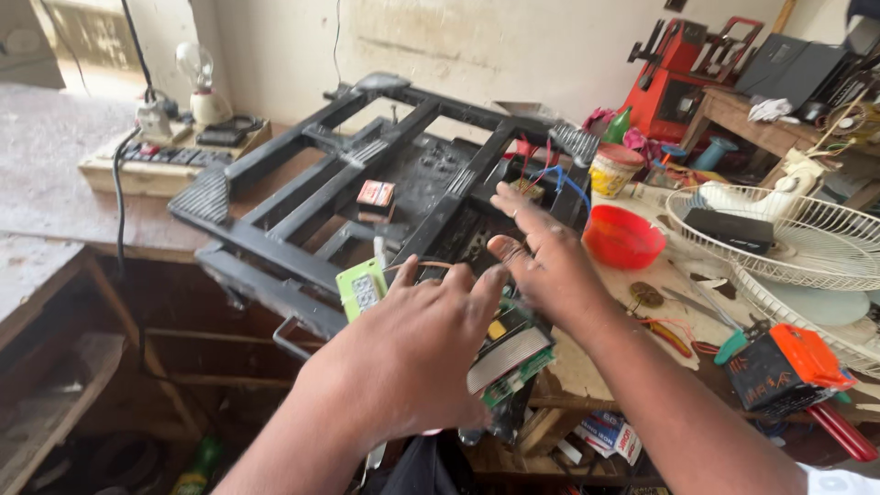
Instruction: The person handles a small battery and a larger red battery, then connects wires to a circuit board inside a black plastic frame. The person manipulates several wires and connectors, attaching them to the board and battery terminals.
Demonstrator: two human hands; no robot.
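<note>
My left hand (412,353) grips a green circuit board assembly (500,353) with a small green display module (362,289) and a silver heat sink, held over the workbench's front edge. My right hand (541,261) hovers just above and behind it, fingers spread, holding nothing. A thin brown wire loops between the two hands. Behind them lies a large black plastic frame (302,183) with red and blue wires (550,174) at its right end. Much of the board is hidden under my left hand.
A red bowl (623,240), a yellow tub (612,170), a white wire fan guard (797,238) and a black-and-orange device (784,367) sit on the right. A small red box (375,194) rests on the frame. A power strip and bulb (194,66) stand far left.
</note>
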